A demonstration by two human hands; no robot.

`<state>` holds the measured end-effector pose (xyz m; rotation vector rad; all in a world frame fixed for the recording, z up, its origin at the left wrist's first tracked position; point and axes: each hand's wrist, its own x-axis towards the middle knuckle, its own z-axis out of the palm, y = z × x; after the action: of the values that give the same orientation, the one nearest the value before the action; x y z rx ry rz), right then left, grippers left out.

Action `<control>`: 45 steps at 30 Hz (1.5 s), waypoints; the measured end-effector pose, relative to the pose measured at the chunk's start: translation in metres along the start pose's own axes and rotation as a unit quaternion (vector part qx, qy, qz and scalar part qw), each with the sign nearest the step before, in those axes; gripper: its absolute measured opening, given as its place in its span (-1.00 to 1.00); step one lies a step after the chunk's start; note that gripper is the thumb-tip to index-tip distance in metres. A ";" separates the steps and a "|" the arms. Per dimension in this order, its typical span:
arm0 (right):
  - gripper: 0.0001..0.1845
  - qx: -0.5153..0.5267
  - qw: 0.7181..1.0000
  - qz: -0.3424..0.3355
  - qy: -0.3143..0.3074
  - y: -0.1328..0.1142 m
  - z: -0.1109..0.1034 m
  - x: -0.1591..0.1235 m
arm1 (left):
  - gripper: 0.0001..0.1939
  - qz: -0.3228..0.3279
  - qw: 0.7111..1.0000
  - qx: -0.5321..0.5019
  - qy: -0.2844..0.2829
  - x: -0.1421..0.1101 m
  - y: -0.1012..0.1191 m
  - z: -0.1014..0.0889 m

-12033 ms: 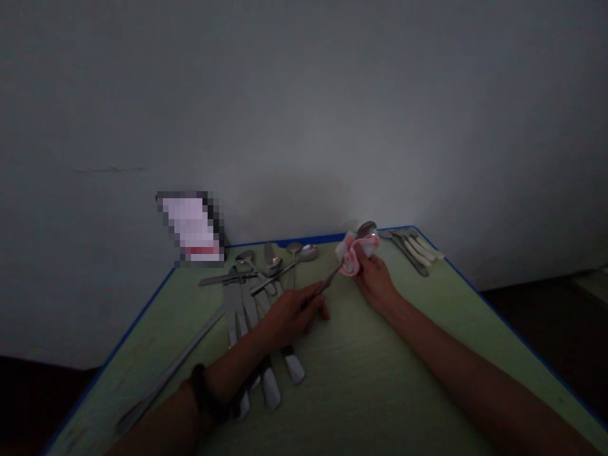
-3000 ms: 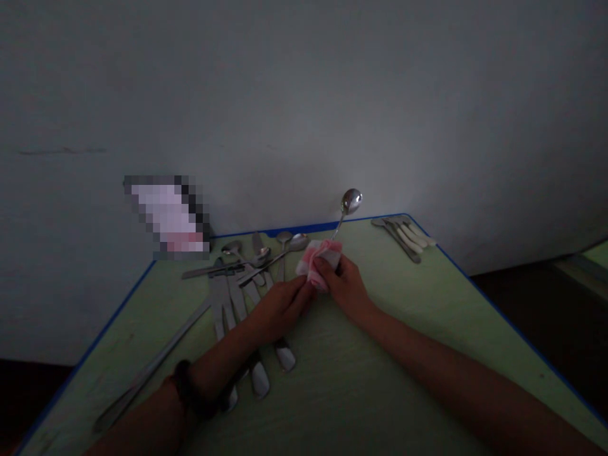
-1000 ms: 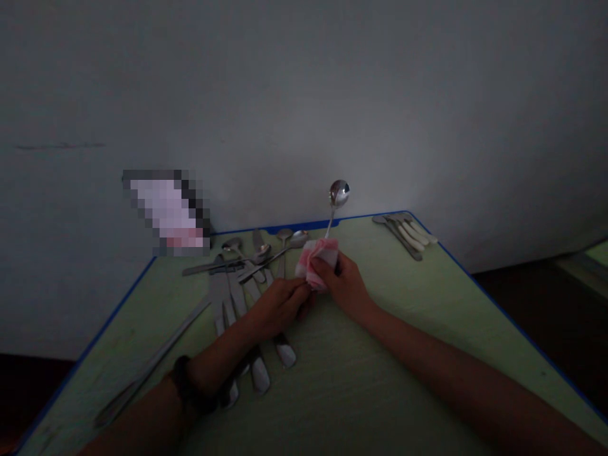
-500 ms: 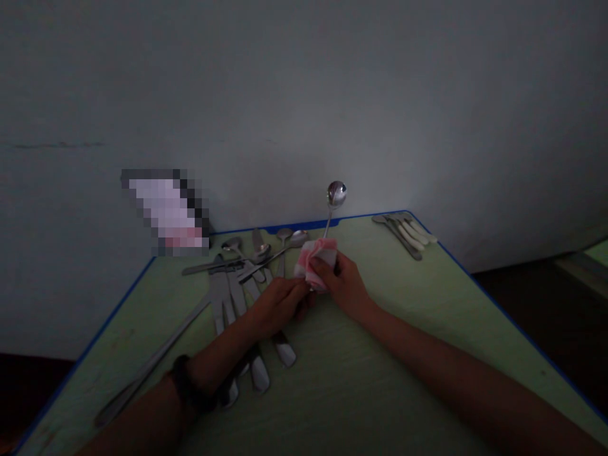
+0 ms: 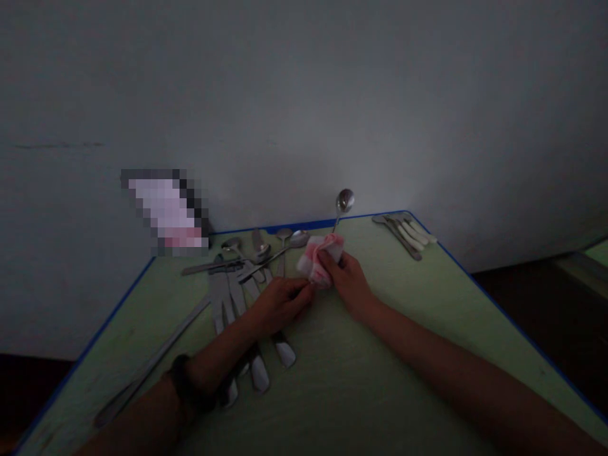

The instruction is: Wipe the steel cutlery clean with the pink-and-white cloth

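Note:
A shiny metal spoon [image 5: 345, 201] points up and away from me, its round bowl above the table's far edge. My right hand [image 5: 350, 278] is closed around a pink and white cloth [image 5: 320, 259], which wraps the middle of the spoon's handle. Below the cloth, my left hand [image 5: 287, 301] pinches the lower end of the handle; most of that end is hidden by the fingers. Under and beside my left forearm lies a loose pile of knives [image 5: 259, 370] and spoons [image 5: 299, 239].
The green table [image 5: 361, 386] has a blue edge and meets a grey wall. At the far right lies a small group of cutlery [image 5: 403, 234], some with pale handles. A long utensil [image 5: 152, 361] lies at the left. A blurred-out phone-like object [image 5: 166, 209] leans against the wall.
The spoon's bowl has shifted slightly right and down. My right hand and the cloth have moved a little up the handle, while my left hand stays nearly in place.

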<state>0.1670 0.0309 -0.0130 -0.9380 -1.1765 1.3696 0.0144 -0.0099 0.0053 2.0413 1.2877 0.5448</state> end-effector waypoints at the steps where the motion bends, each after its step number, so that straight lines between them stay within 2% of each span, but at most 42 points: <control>1: -0.64 0.048 0.999 0.016 0.006 0.002 -0.001 0.003 | -0.58 0.004 1.000 0.011 -0.004 0.000 0.000 0.000; 4: -0.66 0.185 0.982 0.047 0.012 0.004 -0.004 0.012 | -0.62 0.016 0.999 0.045 -0.013 -0.001 0.002 0.001; 7: -0.69 0.229 0.971 0.059 -0.028 0.005 -0.007 0.017 | -0.63 0.019 0.998 0.054 -0.019 -0.002 0.003 0.003; 10: -0.69 0.180 0.981 0.041 -0.062 0.006 -0.009 0.015 | -0.63 0.001 0.999 0.049 -0.002 -0.001 0.002 0.004; 14: -0.69 0.028 0.996 0.000 -0.084 0.004 -0.010 0.009 | -0.62 0.003 0.999 0.035 0.034 0.002 0.000 0.004; 18: -0.68 -0.045 0.997 -0.024 -0.062 0.000 -0.008 0.006 | -0.63 0.017 0.999 0.016 0.033 0.002 0.000 0.004; 24: -0.63 0.001 0.999 -0.012 -0.053 0.004 -0.007 0.007 | -0.61 0.019 0.999 0.017 0.046 0.002 0.002 0.003; 30: -0.64 -0.037 0.995 -0.009 -0.097 0.001 -0.011 0.009 | -0.60 0.012 0.999 0.001 0.049 0.001 0.004 0.001; 34: -0.65 -0.045 0.993 -0.007 -0.106 -0.003 -0.012 0.008 | -0.61 0.013 0.999 -0.007 0.041 0.001 0.007 -0.001; 39: -0.63 -0.017 0.996 0.006 -0.087 -0.001 -0.011 0.007 | -0.62 0.028 0.999 0.027 0.017 0.000 0.003 0.002; 45: -0.61 0.062 0.998 0.009 -0.029 0.008 -0.009 0.011 | -0.62 0.058 0.996 0.059 -0.013 -0.004 -0.001 0.004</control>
<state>0.1722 0.0432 -0.0221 -0.8265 -1.1150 1.4756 0.0145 -0.0142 0.0021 2.2248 1.2185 0.5037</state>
